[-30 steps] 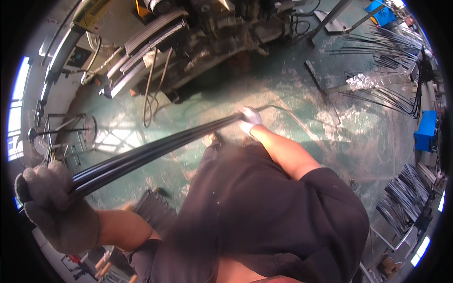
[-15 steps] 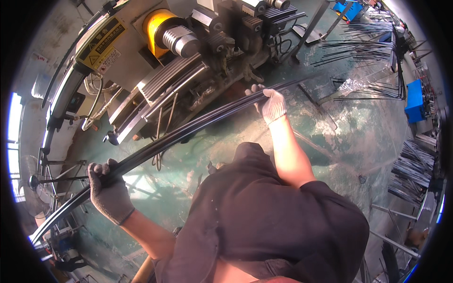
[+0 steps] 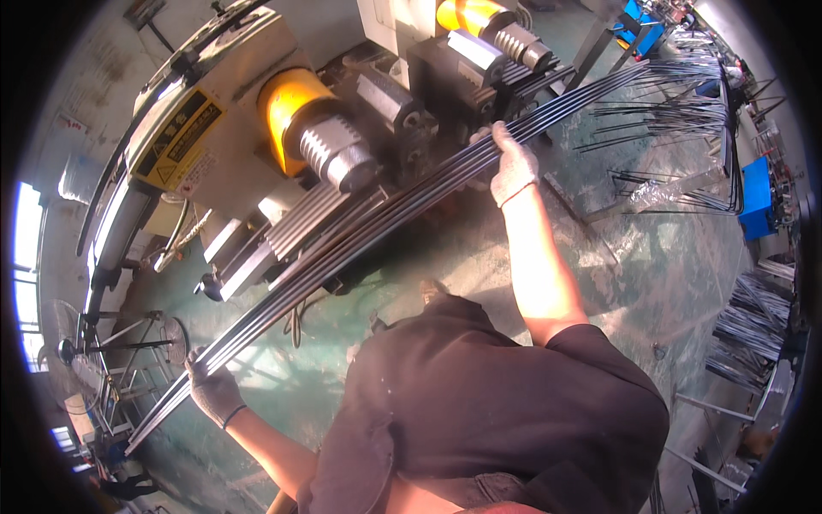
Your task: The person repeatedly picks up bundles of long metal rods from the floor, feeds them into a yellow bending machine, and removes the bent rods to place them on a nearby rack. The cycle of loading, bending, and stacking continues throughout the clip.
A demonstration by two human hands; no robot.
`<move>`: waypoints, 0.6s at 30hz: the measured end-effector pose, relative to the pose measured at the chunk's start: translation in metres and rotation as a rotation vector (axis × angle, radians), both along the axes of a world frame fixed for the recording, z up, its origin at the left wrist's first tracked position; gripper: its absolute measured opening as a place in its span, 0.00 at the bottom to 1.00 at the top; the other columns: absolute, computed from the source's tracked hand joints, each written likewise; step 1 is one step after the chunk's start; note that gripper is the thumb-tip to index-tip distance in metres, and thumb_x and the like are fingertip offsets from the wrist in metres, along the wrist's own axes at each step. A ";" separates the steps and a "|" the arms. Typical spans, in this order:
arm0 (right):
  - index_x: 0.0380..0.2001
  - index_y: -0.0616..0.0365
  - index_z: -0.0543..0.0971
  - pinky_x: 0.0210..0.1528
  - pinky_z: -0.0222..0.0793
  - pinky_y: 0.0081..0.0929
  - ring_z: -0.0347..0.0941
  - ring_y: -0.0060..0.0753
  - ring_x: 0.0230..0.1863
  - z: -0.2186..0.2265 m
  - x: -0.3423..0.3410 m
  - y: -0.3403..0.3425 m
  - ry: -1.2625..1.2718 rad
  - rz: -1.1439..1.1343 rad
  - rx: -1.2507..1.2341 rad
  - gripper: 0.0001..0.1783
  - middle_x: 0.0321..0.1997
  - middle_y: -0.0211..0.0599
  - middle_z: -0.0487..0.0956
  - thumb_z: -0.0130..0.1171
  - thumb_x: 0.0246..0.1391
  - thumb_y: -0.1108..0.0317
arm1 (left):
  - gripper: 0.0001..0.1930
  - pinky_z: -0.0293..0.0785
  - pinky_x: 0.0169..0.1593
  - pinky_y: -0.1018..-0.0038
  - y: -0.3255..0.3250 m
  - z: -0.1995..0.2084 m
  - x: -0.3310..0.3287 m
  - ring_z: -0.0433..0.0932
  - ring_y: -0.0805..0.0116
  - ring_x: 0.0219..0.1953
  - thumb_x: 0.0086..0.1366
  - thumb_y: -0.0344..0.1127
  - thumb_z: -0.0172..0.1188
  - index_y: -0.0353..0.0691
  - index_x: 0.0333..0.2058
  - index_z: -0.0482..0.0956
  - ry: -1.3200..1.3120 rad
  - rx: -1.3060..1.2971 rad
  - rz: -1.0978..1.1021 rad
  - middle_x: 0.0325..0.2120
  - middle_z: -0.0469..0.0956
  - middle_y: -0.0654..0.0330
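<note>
A bundle of several long, thin metal rods (image 3: pixel 342 242) runs slantwise across the view, from low on the left to high on the right. My gloved left hand (image 3: pixel 213 392) is closed around it near its lower left end. Farther along, my gloved right hand (image 3: pixel 515 163) grips the same rods, thumb on top and the other fingers mostly hidden behind them. The middle of the bundle passes over the near side of a machine with a yellow collar and ribbed metal spindle (image 3: pixel 332 152). Whether the rods touch the machine I cannot tell.
Another yellow spindle unit (image 3: pixel 479 15) sits farther back. Several thin rods lie stacked on a rack (image 3: pixel 664 120) at the far right, with more bundles (image 3: pixel 747 330) below. A blue box (image 3: pixel 755 197) stands by the right side. A fan (image 3: pixel 174 341) is at the left.
Both hands have carried the rods forward and up over the machine's near side, and the rods now lie spread side by side. The machine appears larger and closer.
</note>
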State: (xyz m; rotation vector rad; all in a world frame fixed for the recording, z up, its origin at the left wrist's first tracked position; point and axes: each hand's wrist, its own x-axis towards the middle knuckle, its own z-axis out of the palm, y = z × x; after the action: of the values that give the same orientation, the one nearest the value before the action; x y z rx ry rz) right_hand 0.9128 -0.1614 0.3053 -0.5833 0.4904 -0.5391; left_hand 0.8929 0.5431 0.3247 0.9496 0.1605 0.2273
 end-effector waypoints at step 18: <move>0.45 0.71 0.83 0.42 0.79 0.34 0.84 0.37 0.36 -0.036 0.126 0.018 0.482 0.215 -0.956 0.21 0.35 0.43 0.87 0.71 0.59 0.61 | 0.12 0.78 0.63 0.64 -0.063 -0.071 0.090 0.82 0.58 0.52 0.76 0.34 0.58 0.31 0.50 0.80 0.248 0.098 0.025 0.47 0.84 0.51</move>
State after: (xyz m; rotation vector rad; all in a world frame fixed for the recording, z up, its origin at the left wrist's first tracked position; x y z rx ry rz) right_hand 1.0384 -0.1437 0.2691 -1.6871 0.6002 -0.4019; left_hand 0.9828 0.4799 0.2541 1.0723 0.3923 0.1411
